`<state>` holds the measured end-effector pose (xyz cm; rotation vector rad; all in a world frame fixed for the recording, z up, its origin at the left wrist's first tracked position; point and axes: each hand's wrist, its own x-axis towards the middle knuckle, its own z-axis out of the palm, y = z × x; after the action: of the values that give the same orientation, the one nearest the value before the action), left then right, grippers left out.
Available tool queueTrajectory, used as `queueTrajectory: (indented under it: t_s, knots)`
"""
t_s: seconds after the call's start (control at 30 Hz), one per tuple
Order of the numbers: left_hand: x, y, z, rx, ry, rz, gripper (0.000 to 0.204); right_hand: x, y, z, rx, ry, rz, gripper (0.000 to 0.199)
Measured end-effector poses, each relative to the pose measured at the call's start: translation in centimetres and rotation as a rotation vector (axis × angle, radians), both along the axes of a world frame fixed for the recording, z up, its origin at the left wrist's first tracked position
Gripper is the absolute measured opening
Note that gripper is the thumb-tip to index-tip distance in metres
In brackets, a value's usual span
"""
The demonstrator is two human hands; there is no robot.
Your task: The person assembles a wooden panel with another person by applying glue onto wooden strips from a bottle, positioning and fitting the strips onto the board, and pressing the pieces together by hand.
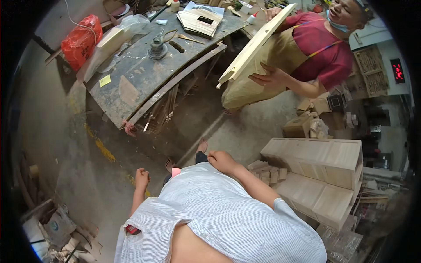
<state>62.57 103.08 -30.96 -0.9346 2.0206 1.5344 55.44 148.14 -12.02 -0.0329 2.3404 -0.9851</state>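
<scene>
My left hand [141, 179] hangs beside my body on the left, its fingers loosely curled in with no object showing in them. Over the hem of my striped shirt [210, 197], at the dark trouser leg, lies my right hand [222, 162]. Its fingers are bent under, and whatever they hold, if anything, is hidden. Across from me a person in an apron [250, 83] holds up a long pale wooden panel [258, 44]. One of that person's hands grips its far end; the other hand [274, 78] is spread beside it.
A stained workbench [105, 98] at the far left bears wooden pieces [199, 23], a metal tool [157, 48] and a red plastic bag [82, 41]. To my right stand pale wooden cabinets [315, 162], with small wood blocks [267, 172] beside them. Cardboard boxes [298, 126] sit behind.
</scene>
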Motion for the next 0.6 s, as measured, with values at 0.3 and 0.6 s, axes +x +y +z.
queueTrajectory:
  t_s: [0.3,0.6]
  knots:
    - [-2.2,-1.0,-2.0,0.062,-0.045,-0.005,0.036,0.8,-0.1,2.3,0.054,0.043,-0.140,0.031]
    - [-11.3,3.9,5.4,0.149,0.175,-0.109,0.039,1.3,1.3,2.3,-0.136,0.119,-0.389,0.031]
